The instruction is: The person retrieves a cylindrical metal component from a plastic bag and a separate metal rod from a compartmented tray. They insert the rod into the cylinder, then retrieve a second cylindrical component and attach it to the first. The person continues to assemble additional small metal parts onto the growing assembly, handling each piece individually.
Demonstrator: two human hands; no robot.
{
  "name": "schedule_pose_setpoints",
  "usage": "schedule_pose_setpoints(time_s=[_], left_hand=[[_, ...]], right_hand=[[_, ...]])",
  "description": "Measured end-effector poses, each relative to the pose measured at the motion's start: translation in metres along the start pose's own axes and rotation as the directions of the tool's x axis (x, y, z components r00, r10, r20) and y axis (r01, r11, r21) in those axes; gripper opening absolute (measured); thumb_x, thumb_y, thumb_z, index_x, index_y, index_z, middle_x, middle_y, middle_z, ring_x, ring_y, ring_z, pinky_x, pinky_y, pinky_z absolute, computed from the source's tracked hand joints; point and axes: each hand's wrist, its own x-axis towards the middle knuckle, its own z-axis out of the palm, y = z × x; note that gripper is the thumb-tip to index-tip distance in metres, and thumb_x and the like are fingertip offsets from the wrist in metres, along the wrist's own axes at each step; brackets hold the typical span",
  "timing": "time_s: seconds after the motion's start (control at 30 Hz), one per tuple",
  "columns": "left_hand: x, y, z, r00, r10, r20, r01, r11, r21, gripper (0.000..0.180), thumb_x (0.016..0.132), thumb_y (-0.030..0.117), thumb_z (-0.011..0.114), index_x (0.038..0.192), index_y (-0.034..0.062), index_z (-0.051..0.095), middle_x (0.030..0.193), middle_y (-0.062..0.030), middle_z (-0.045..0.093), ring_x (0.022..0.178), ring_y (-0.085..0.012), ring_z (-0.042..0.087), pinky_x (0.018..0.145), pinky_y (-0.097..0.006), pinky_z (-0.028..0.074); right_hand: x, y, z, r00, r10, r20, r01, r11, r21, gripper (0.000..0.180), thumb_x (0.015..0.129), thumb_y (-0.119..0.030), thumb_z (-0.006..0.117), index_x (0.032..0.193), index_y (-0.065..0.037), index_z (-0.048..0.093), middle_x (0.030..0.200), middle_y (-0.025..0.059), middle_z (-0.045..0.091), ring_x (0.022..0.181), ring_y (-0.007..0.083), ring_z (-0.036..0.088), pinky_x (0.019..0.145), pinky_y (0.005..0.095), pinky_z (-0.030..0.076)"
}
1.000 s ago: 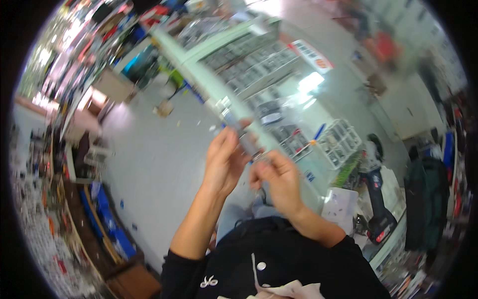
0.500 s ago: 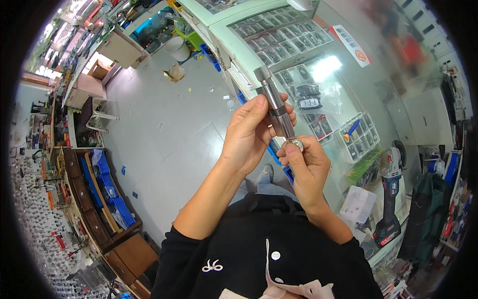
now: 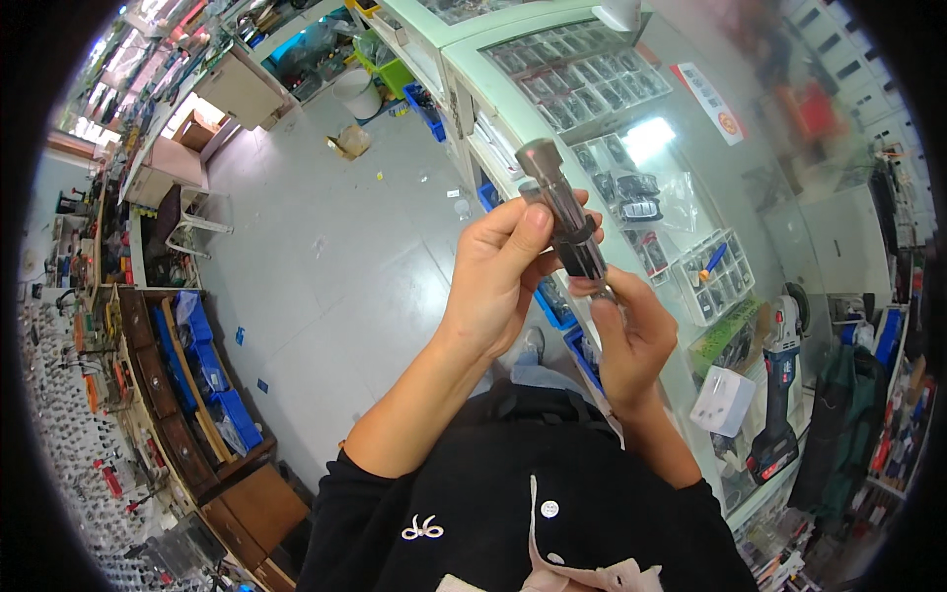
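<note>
Head view: you held one metal cylindrical tool [image 3: 562, 212] upright in front of your chest, its wider grey cap at the top and its darker body below. Your left hand [image 3: 498, 276] was closed round the middle of the shaft, thumb pressed along the side that faced you. Your right hand [image 3: 631, 340], just below and to the right of the left one, was pinched shut on the lower end of the tool, fingertips together on a small part too hidden to identify. The work on that lower end appeared under way rather than finished, since both hands gripped the tool and it rested on nothing; whether a piece was going on or coming off could not be told. Counted: one tool, two hands. Beyond the hands lay one glass display counter [image 3: 681, 212] with trays of small parts; to the right of your right hand stood one angle grinder [image 3: 779, 395] and one white box [image 3: 723, 400]; far above the left hand stood one white bucket [image 3: 357, 92] on the floor.
</note>
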Motion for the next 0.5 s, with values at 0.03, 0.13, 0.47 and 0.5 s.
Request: schedule_pose_setpoints(time_s=[0.03,0.13,0.47,0.5], left_hand=[[-0.001,0.001,-0.002,0.999,0.037,0.023,-0.038,0.998,0.045,0.037,0.086,0.027,0.051,0.106,-0.0037,0.052,0.099,-0.0141,0.058,0.091,-0.0223,0.057,0.080,-0.032,0.047],[-0.003,0.006,-0.007,0.984,0.126,0.127,-0.151,0.965,0.216,0.038,0.085,0.028,0.052,0.105,-0.0043,0.052,0.096,-0.0145,0.059,0.090,-0.0232,0.058,0.079,-0.033,0.046],[-0.011,0.007,-0.004,0.963,0.202,0.179,-0.246,0.931,0.271,0.029,0.085,0.018,0.052,0.102,-0.0057,0.055,0.094,-0.0139,0.060,0.079,-0.0172,0.058,0.068,-0.027,0.048],[-0.012,0.008,-0.004,0.968,0.203,0.151,-0.234,0.944,0.234,0.026,0.085,0.014,0.052,0.102,-0.0057,0.055,0.094,-0.0132,0.060,0.076,-0.0152,0.057,0.065,-0.025,0.048]], right_hand=[[-0.001,0.000,0.000,0.992,0.084,0.091,-0.103,0.967,0.232,0.023,0.083,-0.008,0.053,0.102,0.005,0.052,0.085,0.0124,0.059,0.067,0.0193,0.057,0.061,0.0280,0.045],[0.001,0.002,-0.002,0.880,0.336,0.337,-0.474,0.558,0.681,0.028,0.088,-0.012,0.046,0.112,0.004,0.046,0.088,0.0121,0.057,0.073,0.0163,0.055,0.065,0.0293,0.045],[0.001,0.005,0.009,0.909,0.368,0.193,-0.406,0.688,0.601,0.015,0.083,-0.003,0.053,0.096,0.000,0.049,0.084,0.0110,0.058,0.074,0.0153,0.057,0.062,0.0262,0.047],[0.000,0.002,0.011,0.914,0.369,0.169,-0.395,0.714,0.578,0.014,0.082,-0.003,0.053,0.095,0.001,0.048,0.082,0.0112,0.059,0.072,0.0156,0.058,0.061,0.0257,0.047]])
